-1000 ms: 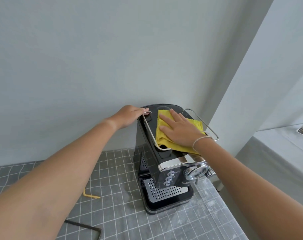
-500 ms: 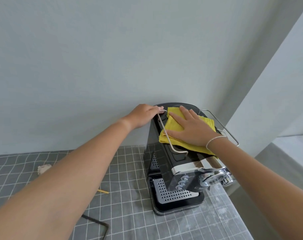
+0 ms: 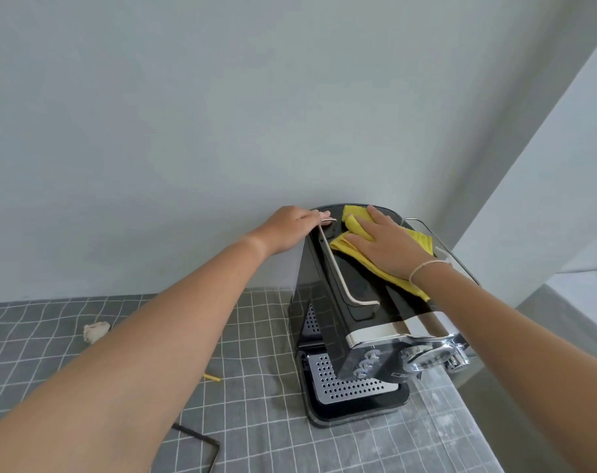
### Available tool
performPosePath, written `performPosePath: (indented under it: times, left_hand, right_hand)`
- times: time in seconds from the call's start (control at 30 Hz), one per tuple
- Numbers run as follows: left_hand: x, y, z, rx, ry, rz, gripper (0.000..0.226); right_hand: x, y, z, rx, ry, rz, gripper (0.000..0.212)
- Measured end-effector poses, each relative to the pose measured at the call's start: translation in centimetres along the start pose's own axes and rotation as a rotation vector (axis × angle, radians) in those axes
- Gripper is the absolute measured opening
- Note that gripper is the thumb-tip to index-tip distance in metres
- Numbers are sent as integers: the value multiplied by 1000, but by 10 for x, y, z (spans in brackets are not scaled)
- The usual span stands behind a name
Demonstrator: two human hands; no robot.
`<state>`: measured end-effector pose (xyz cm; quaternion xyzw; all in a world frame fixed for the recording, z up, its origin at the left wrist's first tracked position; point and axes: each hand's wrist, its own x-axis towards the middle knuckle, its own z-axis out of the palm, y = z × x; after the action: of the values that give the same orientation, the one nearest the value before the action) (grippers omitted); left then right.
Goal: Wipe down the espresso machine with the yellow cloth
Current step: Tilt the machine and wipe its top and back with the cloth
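— Head view: where's the coffee machine?

— The black espresso machine (image 3: 341, 312) stands on the tabletop (image 3: 256, 421), which wears a grey checked cover, close to the far wall and near the tabletop's right edge.

— And the cloth?

— The yellow cloth (image 3: 355, 249) lies on the machine's flat top, between the two metal rails (image 3: 338, 271). The right hand (image 3: 389, 245) rests flat on it, fingers (image 3: 375, 215) spread and straight, pressing rather than gripping.

— The other hand?

— The left hand (image 3: 288, 227) sits on the far left corner of the top, fingers curled over the edge beside the rail's end; I can't tell whether they clasp the rail itself.

— Anything else about?

— A pale crumpled scrap (image 3: 96, 331) lies left on the tabletop, a small yellow stick (image 3: 212, 377) nearer, and a bent dark rod (image 3: 201, 448) at the near edge.
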<state>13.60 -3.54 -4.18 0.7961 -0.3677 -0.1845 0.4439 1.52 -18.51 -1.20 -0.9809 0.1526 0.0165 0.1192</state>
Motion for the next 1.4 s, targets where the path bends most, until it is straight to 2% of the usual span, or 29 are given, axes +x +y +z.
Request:
performPosePath:
  times: [0.1,0.27,0.47,0.6,0.67,0.77,0.83,1.07,1.4]
  left_hand:
    - [0,-1,-1,2,6,3,38]
    - [2,0,-1,-19,33,8,38]
    - [1,-2,2,-1,42,12,37]
    - [-1,2,2,23,35,10,37]
    - [-1,4,1,7,42,0,37]
    - [-2,4,3,-1,64,22,36]
    - [-2,4,5,1,86,23,36]
    - [-2,3,6,-18,61,20,37]
    - [-5,10,12,24,77,21,34]
  right_hand:
    - [-22,2,0,-1,-16,-36,56]
    - [-64,5,-3,-12,-54,-57,79]
    - [-27,6,-2,160,53,38,55]
    - [-37,10,-3,198,87,6,48]
    - [-56,12,-2,160,58,-27,53]
    - [-78,11,1,50,-2,-13,74]
    - [-77,8,0,53,-11,12,79]
    - [-15,10,1,91,30,30,54]
    - [30,5,-1,124,81,86,51]
